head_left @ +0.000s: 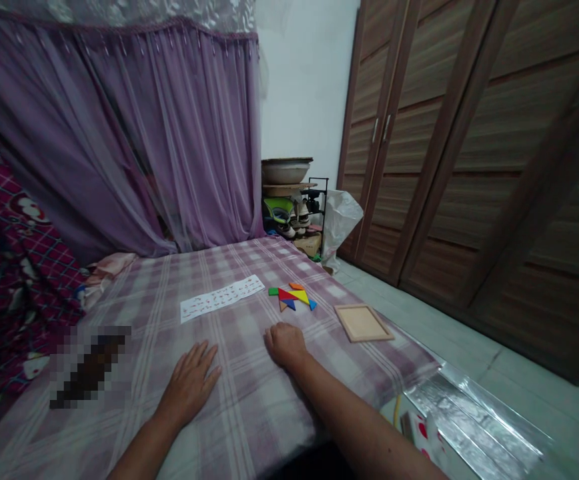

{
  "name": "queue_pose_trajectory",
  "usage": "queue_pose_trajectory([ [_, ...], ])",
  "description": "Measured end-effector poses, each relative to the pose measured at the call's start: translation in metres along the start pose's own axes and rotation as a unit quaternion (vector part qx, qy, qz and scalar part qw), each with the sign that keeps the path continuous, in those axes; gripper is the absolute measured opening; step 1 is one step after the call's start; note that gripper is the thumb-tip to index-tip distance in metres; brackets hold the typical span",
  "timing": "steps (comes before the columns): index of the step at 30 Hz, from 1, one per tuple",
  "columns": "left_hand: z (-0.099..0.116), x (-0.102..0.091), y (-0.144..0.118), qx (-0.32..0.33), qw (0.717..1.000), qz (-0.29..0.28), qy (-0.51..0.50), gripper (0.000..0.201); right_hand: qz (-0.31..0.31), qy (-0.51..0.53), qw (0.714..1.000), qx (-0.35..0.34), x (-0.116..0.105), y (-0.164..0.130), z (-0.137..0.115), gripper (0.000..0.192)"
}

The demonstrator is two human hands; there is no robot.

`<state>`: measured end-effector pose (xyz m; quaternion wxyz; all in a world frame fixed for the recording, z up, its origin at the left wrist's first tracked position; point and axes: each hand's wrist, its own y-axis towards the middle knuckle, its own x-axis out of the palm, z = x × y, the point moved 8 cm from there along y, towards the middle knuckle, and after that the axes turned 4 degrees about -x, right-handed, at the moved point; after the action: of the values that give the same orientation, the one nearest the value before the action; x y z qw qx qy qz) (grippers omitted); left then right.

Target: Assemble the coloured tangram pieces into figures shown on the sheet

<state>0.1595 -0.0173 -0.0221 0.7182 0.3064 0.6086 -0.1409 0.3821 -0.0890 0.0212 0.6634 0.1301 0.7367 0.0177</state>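
My left hand (190, 381) lies flat, palm down, on the purple checked bed sheet (249, 413), fingers apart and holding nothing. My right hand (284, 345) rests on the sheet as a loose fist, knuckles forward, nothing visible in it. Just beyond the right hand sits a cluster of coloured tangram pieces (293, 297), red, yellow, blue, orange and green, fitted together. To their right lies an empty square wooden tray (363, 323). A white paper strip with small printed figures (221, 297) lies ahead of the left hand.
A purple curtain (119, 133) hangs behind the bed. A red patterned blanket (4, 280) is piled at the left. A rack of shoes and basins (294, 207) stands by the wall. Wooden wardrobe doors (469, 167) line the right. The bed edge (419, 373) drops to a tiled floor.
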Motion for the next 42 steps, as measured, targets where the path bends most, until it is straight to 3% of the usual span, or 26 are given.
queue_pose_trajectory([
  [5,-0.027,-0.011,-0.022,-0.041,0.999,0.015,0.014,0.054,0.006,-0.002,1.000,-0.007,-0.005,-0.015,-0.002,0.025],
  [11,-0.053,-0.020,-0.029,-0.059,0.998,0.012,0.019,0.055,0.007,-0.010,0.999,-0.037,-0.007,-0.022,-0.007,0.024],
  [19,-0.056,-0.031,-0.020,-0.017,1.000,0.017,0.009,0.051,0.001,-0.002,0.991,-0.137,-0.005,-0.018,-0.024,0.028],
  [26,-0.059,-0.046,0.005,-0.031,0.998,0.037,-0.031,0.039,-0.021,0.009,0.966,-0.259,0.006,0.006,-0.062,0.022],
  [34,-0.069,-0.023,0.047,-0.138,0.986,0.065,-0.072,0.041,-0.046,0.036,0.933,-0.356,0.018,0.029,-0.090,0.020],
  [42,-0.087,-0.013,0.039,-0.127,0.978,0.118,-0.119,0.035,-0.029,0.116,0.937,-0.329,0.027,0.037,-0.082,0.019],
])
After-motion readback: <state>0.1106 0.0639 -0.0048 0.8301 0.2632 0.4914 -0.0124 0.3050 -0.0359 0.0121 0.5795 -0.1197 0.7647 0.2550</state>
